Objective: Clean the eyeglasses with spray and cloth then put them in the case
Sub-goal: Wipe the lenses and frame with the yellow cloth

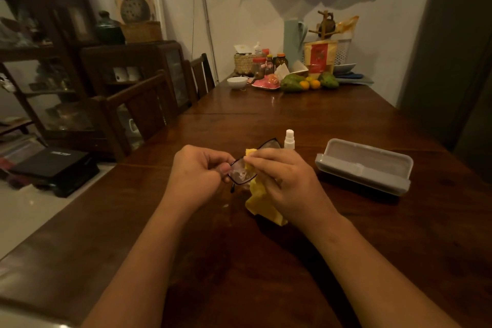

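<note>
Pinched between thumb and fingers of the left hand (198, 166), the eyeglasses (247, 166) are held above the wooden table (266, 261) at the outer edge of the nearer lens. The right hand (282, 181) is closed on the yellow cloth (262, 200), a fold of which is pressed against that lens while the loose remainder hangs down toward the tabletop. The wiping step is judged to be in progress.

For a good result, the frame is best steadied at the rim rather than at the temple, so that the hinge is not strained. The lens is best sandwiched in the cloth and rubbed with light, overlapping strokes from centre to edge. Bare fingertips are to be kept off the glass.

A whitish, patchy film is seen on the nearer lens, probably spray not yet wiped away. The farther lens rises behind the cloth, and its condition cannot be judged. The frame is thin, dark and roughly rectangular; one temple tip is visible below the left hand.

A small white spray bottle (289, 139) stands upright just beyond the hands. The grey case (364, 166) lies open to the right, well apart from the eyeglasses, and appears to have nothing in it.
</note>
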